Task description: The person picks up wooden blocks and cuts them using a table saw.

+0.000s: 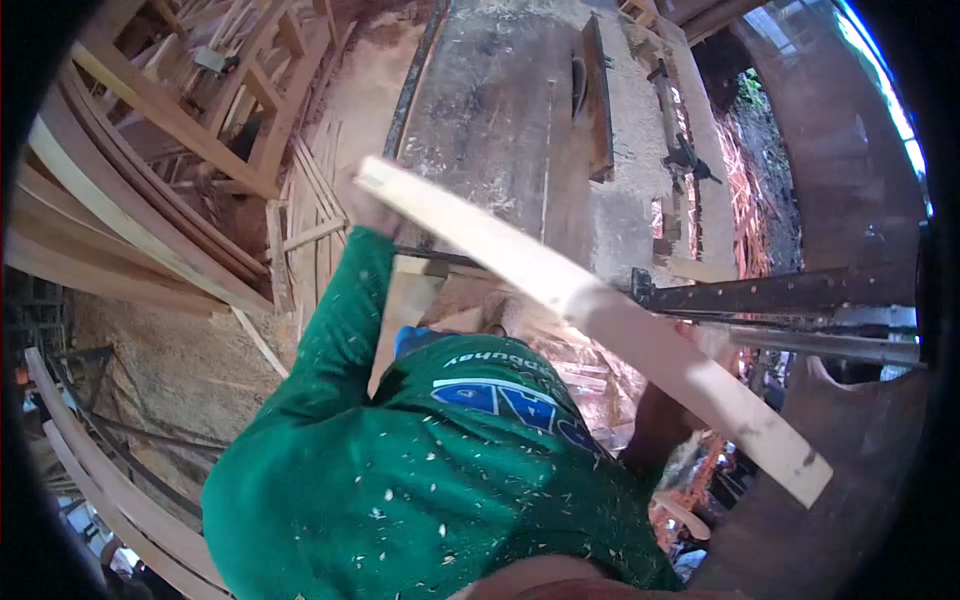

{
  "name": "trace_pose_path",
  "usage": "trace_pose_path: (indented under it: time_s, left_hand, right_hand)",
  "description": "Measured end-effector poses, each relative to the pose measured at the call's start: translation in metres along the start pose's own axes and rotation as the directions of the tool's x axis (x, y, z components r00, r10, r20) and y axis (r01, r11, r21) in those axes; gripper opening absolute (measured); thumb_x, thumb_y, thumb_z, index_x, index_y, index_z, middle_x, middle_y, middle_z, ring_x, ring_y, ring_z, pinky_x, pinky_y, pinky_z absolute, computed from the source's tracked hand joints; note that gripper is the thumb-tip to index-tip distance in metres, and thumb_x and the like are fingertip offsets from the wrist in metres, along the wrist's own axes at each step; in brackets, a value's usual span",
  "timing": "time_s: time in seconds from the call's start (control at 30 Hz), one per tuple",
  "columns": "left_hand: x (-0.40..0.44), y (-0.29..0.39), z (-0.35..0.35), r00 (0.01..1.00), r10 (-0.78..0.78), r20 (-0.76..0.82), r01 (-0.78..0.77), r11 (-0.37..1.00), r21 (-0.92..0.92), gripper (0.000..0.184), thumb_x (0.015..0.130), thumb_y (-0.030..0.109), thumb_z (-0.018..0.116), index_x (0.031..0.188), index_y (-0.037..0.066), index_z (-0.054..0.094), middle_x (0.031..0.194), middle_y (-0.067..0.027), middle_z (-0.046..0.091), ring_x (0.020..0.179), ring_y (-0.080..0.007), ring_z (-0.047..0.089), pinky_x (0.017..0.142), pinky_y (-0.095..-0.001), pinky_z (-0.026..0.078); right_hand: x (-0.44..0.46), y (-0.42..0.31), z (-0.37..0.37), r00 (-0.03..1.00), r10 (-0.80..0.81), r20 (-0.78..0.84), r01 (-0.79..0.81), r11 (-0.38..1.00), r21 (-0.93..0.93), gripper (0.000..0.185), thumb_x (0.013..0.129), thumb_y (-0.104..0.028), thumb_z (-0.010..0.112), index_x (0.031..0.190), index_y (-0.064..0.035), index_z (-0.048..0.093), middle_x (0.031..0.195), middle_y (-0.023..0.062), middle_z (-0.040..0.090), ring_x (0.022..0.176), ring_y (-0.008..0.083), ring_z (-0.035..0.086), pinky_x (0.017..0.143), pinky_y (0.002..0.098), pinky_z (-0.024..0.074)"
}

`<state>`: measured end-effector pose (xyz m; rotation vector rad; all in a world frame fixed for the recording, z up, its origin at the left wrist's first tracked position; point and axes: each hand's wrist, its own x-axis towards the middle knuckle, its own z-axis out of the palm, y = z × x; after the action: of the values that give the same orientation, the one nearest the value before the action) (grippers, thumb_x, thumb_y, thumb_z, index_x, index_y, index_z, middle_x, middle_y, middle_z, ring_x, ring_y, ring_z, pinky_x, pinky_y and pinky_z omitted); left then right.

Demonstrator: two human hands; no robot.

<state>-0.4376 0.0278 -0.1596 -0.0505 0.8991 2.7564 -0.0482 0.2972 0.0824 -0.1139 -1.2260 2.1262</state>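
Note:
A long, pale wooden board [560,290] lies slantwise across the view, in front of my green-sleeved body. My left hand [372,207] is at the board's upper left end, mostly behind it, and holds it there. Nearer the lower right end, my right hand [705,345] grips the board from its far side, its fingers partly hidden. Beyond the board is a worn saw table [480,110] with a round blade [579,88] beside an upright metal fence [598,100].
Wooden frames [180,120] and curved planks [130,220] stand at the left. A dark metal rail [780,292] runs at the right, by a brown panel [830,420]. Sawdust covers the bench [640,130]; thin wood strips [315,180] lie left of the table.

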Motion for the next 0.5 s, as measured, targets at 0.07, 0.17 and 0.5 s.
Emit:
trace_pose_path:
  time_s: [0.07,0.17,0.5]
  left_hand:
    - [-0.02,0.058,-0.051,0.938,0.337,-0.081,-0.257,0.832,0.492,0.063,0.098,0.047,0.033,0.107,-0.003,0.07,0.101,-0.0163,0.074,0.092,-0.0287,0.07,0.086,-0.0432,0.057]
    - [-0.078,0.178,-0.092,0.887,0.394,-0.241,-0.294,0.884,0.364,0.064,0.092,0.049,0.036,0.104,-0.005,0.069,0.097,-0.0212,0.073,0.09,-0.036,0.07,0.089,-0.0493,0.059]
    - [-0.289,0.33,0.036,0.467,0.883,0.045,-0.814,0.409,0.412,0.065,0.09,0.053,0.037,0.097,-0.003,0.068,0.099,-0.0158,0.065,0.112,-0.0305,0.058,0.109,-0.0476,0.04]
  right_hand:
    - [0.003,0.032,0.015,0.998,0.061,0.002,-0.06,0.99,0.127,0.074,0.093,-0.057,0.06,0.146,-0.0045,0.051,0.144,0.0126,0.058,0.132,0.0334,0.054,0.113,0.0515,0.041]
    - [-0.001,0.079,0.04,0.973,0.227,0.037,-0.226,0.909,0.35,0.076,0.094,-0.06,0.058,0.147,-0.006,0.051,0.146,0.0116,0.057,0.134,0.0342,0.052,0.115,0.0526,0.0388]
    - [0.018,0.257,0.013,0.67,0.724,0.163,-0.58,0.373,0.724,0.062,0.098,-0.06,0.049,0.135,-0.0114,0.06,0.137,0.011,0.063,0.13,0.033,0.056,0.115,0.052,0.0392]
